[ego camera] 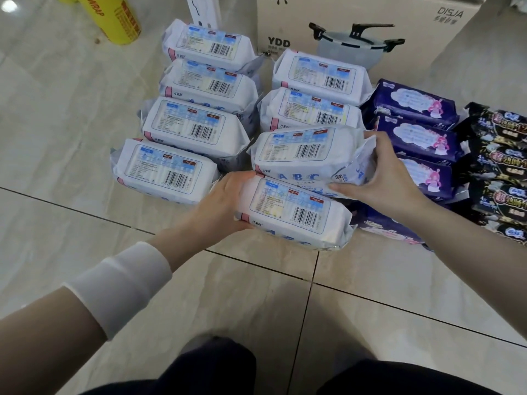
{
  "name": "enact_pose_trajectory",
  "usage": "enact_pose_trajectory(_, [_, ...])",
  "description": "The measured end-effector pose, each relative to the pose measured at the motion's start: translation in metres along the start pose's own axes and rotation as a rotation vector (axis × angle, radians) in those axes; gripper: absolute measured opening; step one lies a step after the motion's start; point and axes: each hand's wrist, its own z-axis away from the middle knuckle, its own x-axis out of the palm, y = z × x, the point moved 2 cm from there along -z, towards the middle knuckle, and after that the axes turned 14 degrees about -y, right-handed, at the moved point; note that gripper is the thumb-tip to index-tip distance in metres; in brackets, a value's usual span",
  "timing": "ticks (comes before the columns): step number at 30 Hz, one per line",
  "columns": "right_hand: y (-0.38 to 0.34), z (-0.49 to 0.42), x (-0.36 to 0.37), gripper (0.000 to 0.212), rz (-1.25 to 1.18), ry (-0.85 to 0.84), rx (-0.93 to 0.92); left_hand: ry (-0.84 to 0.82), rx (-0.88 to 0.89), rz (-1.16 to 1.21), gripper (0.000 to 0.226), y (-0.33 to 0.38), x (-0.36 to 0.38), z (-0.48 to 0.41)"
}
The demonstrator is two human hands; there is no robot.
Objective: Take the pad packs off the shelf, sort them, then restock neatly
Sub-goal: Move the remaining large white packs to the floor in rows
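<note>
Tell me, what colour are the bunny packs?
Dark purple; bunny packs show best in head view.

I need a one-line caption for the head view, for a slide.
Left hand grips the nearest white pack, right hand the white pack behind it, beside purple packs on a tiled floor.

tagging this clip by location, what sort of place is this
Likely a shop or stockroom: rows of identical white pad packs and purple pad packs on the tiled floor, beside a cooking-pot carton.
</note>
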Motion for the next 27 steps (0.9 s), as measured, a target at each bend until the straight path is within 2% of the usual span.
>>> enact_pose_trajectory(4, [0.003, -0.008, -0.002, 0.08, 0.172, -0.006, 0.063, 0.004, -0.011, 0.01, 0.088, 0.0, 0.002, -0.001])
enact_pose_trajectory(8, [0.002, -0.008, -0.008, 0.084, 0.198, -0.038, 0.071, 0.006, -0.026, 0.025, 0.089, 0.001, 0.001, -0.001])
enact_pose_trajectory(11, [0.002, -0.005, -0.014, 0.09, 0.122, -0.051, 0.063, 0.001, -0.034, 0.022, 0.089, 0.002, 0.001, -0.002])
enact_pose_trajectory(18, [-0.003, -0.007, -0.02, 0.064, 0.095, -0.108, 0.093, 0.017, -0.02, -0.003, 0.088, 0.002, 0.002, -0.001])
enact_pose_trajectory(22, [-0.009, -0.013, -0.022, 0.072, 0.141, -0.129, 0.1, 0.015, -0.014, -0.016, 0.088, 0.004, 0.001, 0.0])
enact_pose_trajectory(24, [-0.013, -0.014, -0.02, 0.078, 0.13, -0.16, 0.047, 0.016, -0.012, -0.018, 0.088, 0.004, 0.001, 0.0])
enact_pose_trajectory(27, [-0.008, -0.015, -0.014, 0.073, 0.235, -0.229, -0.038, 0.02, -0.018, -0.02, 0.088, 0.004, 0.002, 0.0])
